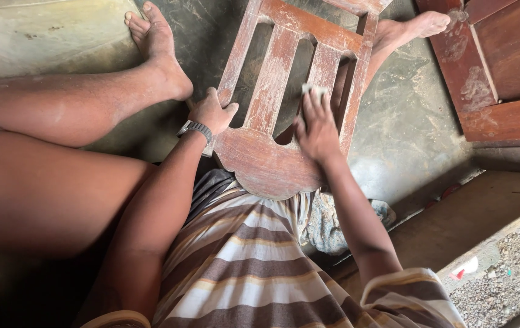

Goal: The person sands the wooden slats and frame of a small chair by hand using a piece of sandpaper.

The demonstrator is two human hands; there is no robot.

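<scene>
Wooden chair back (272, 152) is lying across the person's lap, slats pointing away toward the feet, curved top rail nearest the body. Finish is looking worn and dusty, pale patches on the slats.

Right hand (316, 129) is pressing flat on a slat near the right side, fingers closed down over a small pale pad (314, 90), probably sandpaper or cloth; only its top edge is showing above the fingertips.

Left hand (211, 113) is gripping the left upright of the chair back, fingers wrapped around the wood. A wristwatch (195, 127) is sitting on that wrist.

Striped shirt (241, 267) is filling the lower frame. Bare feet are resting on the dusty floor (405, 121). More reddish wooden furniture (496, 67) is standing at upper right.
</scene>
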